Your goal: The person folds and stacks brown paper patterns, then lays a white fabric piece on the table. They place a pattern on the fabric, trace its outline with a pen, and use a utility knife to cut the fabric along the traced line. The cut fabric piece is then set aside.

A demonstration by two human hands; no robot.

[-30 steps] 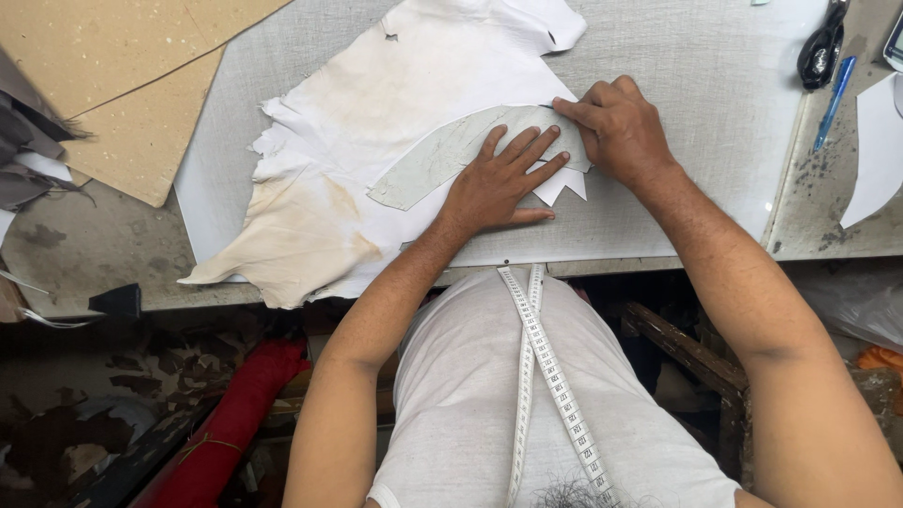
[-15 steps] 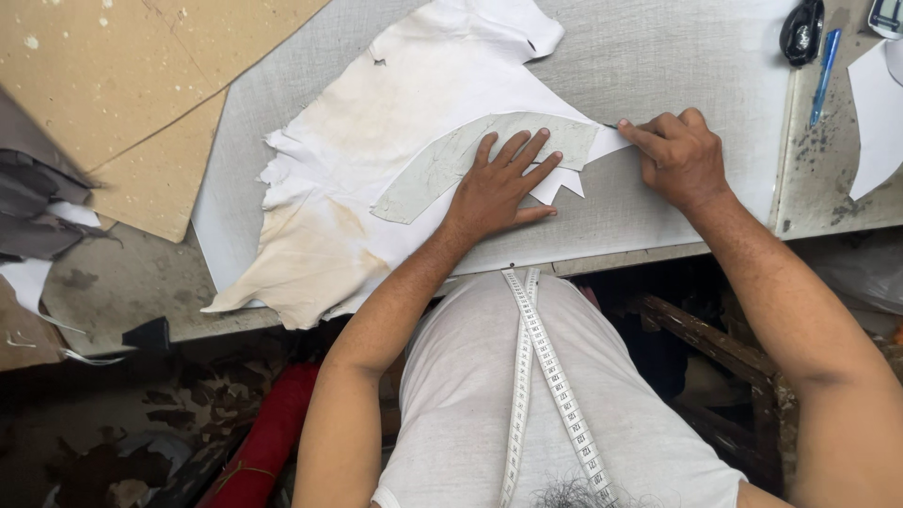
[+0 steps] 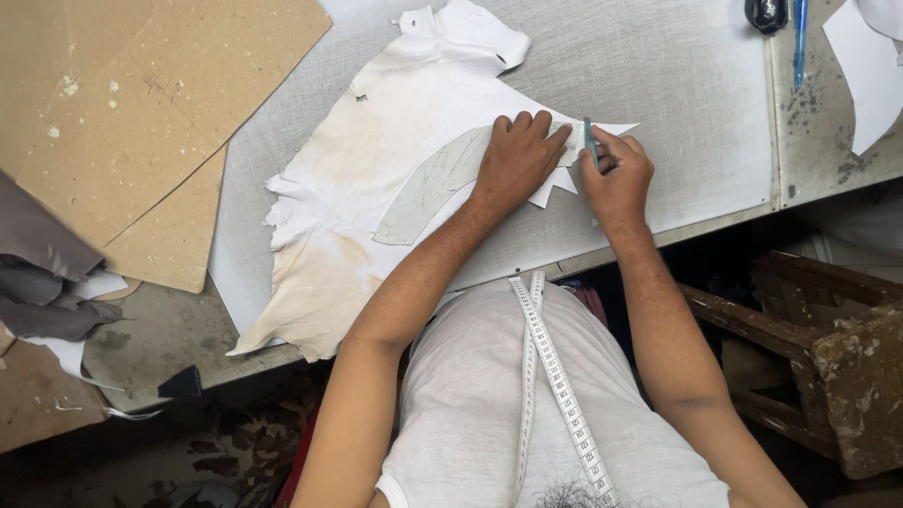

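Grey curved card pattern (image 3: 435,184) pinned flat on white leather hide (image 3: 376,188), blade at its right tip.

Left hand (image 3: 515,160) fingers spread flat, pressing the pattern's right end, gripping nothing. Right hand (image 3: 616,179) fingers pinched shut on a small teal-handled cutting tool (image 3: 590,141), held upright just beside the left fingertips at the hide's pointed right edge. Pattern's long axis runs lower-left to upper-right, stretching away left from both hands; left hand is on it, right hand just off its tip. Hide lies on a pale grey cutting mat (image 3: 677,103). Blade tip hidden by fingers, contact with leather unclear. Brown cardboard sheets (image 3: 150,94) far left; white tape measure (image 3: 555,376) hangs from neck.
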